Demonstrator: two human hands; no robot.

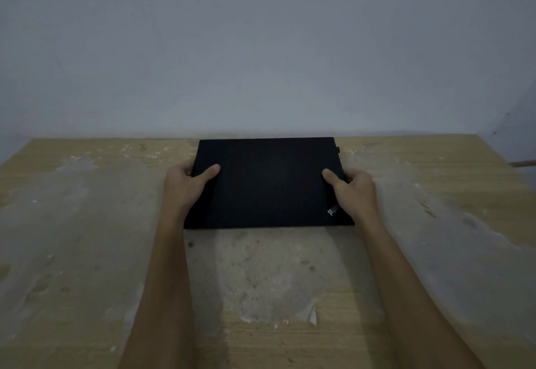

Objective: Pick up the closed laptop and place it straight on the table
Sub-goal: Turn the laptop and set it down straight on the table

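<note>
A closed black laptop (269, 183) lies flat at the far middle of the wooden table (435, 223), its edges roughly parallel to the table's back edge. A small logo shows at its near right corner. My left hand (188, 184) grips the laptop's left edge, thumb on the lid and fingers wrapped around the side. My right hand (352, 192) grips the right edge the same way, thumb on top. Whether the laptop rests on the table or hovers just above it, I cannot tell.
The tabletop is worn, with pale scuffed patches and a peeling flake of film (311, 315) near the front middle. A grey wall (261, 50) rises right behind the table's far edge. A small plug or knob (338, 149) sticks out of the laptop's far right side.
</note>
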